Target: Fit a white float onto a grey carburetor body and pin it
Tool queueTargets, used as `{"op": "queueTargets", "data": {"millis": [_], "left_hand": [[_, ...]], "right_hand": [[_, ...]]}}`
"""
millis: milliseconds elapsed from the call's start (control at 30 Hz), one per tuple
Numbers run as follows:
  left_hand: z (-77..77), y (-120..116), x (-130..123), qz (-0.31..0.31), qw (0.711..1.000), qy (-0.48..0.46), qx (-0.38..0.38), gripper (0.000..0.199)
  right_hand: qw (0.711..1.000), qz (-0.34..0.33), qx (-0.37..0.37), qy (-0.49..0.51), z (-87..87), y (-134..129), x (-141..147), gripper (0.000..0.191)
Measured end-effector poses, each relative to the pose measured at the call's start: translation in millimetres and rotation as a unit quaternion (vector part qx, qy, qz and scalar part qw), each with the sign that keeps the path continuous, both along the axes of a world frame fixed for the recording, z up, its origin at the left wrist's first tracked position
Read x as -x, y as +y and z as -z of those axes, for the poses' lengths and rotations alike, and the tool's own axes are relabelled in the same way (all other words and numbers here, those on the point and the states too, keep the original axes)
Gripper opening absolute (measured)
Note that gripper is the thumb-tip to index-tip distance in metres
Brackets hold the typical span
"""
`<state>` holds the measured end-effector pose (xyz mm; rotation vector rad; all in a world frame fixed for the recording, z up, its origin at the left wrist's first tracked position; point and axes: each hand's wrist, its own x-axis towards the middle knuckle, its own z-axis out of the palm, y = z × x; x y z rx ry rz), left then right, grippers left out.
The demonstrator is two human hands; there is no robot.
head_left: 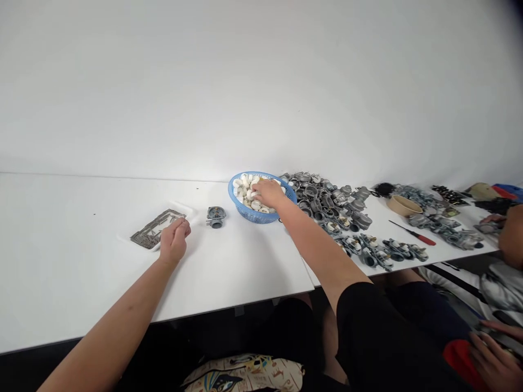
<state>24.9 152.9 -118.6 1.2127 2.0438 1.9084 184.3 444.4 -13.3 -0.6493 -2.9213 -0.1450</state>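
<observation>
My left hand (174, 241) is closed above the right edge of a white tray (154, 247) of thin metal pins (153, 231). Whatever lies between its fingers is too small to make out. My right hand (268, 192) reaches into a blue plastic basket (257, 216) heaped with white plastic carburetor floats (246, 179). Its fingers curl down onto a float, partly hidden by the hand. Between my hands a single grey metal carburetor body (216, 216) rests on the white table, its open side up.
Right of the basket lies a heap of carburetor bodies (314, 196), with several float-fitted ones (368, 250) in front. Farther right are a red-handled screwdriver (420, 237), a tan round container (403, 207) and a co-worker's arm (511, 237). A white wall (204, 87) stands behind the table (245, 272).
</observation>
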Motion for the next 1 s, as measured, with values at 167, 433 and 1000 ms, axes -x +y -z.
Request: {"op": "queueTargets", "data": {"millis": [167,433,1000], "left_hand": [[4.0,1.3,-1.1,0.004,0.999,-0.031,-0.023,0.03],[4.1,-1.0,-4.8,0.083,0.993,-0.02,0.086,0.031],[-1.0,-3.8,-4.3,0.093,0.979,0.042,0.179,0.03]], "right_hand": [[0.99,0.051,0.028,0.126,-14.9,-7.1,-21.4,0.031],[0.913,0.194,0.282,0.221,-18.0,9.4,-34.1,0.025],[0.669,-0.018,0.689,0.279,-16.2,-67.4,-35.2,0.024]]}}
